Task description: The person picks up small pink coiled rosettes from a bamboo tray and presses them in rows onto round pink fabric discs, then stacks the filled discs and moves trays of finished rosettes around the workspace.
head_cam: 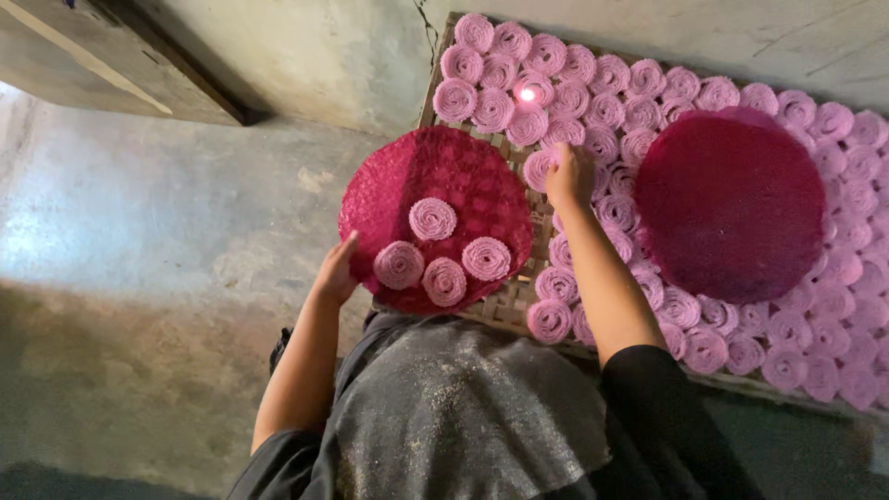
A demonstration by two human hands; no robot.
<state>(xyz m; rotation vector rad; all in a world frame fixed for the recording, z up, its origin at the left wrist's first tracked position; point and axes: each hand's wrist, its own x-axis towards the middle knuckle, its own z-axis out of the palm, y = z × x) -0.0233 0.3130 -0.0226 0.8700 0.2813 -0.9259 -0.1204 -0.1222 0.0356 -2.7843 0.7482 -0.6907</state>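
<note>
Against my chest, one round dark-pink woven tray, tilted, carrying four pale-pink coiled spirals. My left hand clamps the tray's lower-left rim. My right hand closes its fingers on one pale-pink coil lying on the bamboo-slat drying mat, just beside the tray. Step, as I judge it: lifting coils onto the tray; next calls for a gentle carry leftward. A second round dark-pink tray rests on the mat's coils. Bare concrete floor left gives room.
</note>
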